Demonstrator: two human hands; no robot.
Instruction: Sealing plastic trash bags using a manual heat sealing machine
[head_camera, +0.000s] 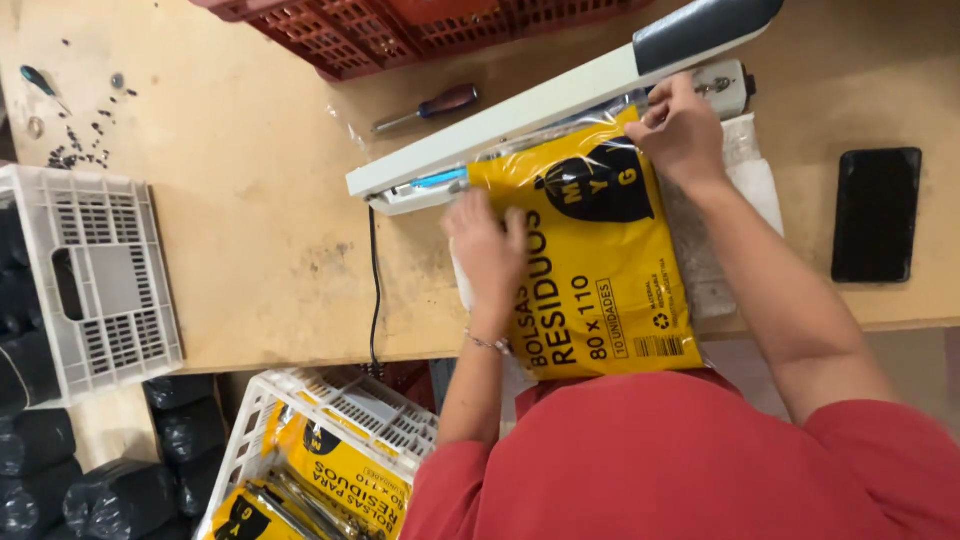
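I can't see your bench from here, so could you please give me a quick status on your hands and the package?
Left hand flat on yellow package. Right hand pinching its top edge under the sealer arm. Screwdriver and black phone lie apart.

This is a small packing workshop, not a home or an office. A plain wooden desk, scuffed and stained, carries a long white heat sealer with a dark handle and a cable running off the edge. A screwdriver lies beside it, and small dark screws are scattered near the corner. Plastic crates stand all around: a red crate at the back, a white crate to one side, and another white crate below holding yellow printed packets. Black rolled bags are piled on the floor.
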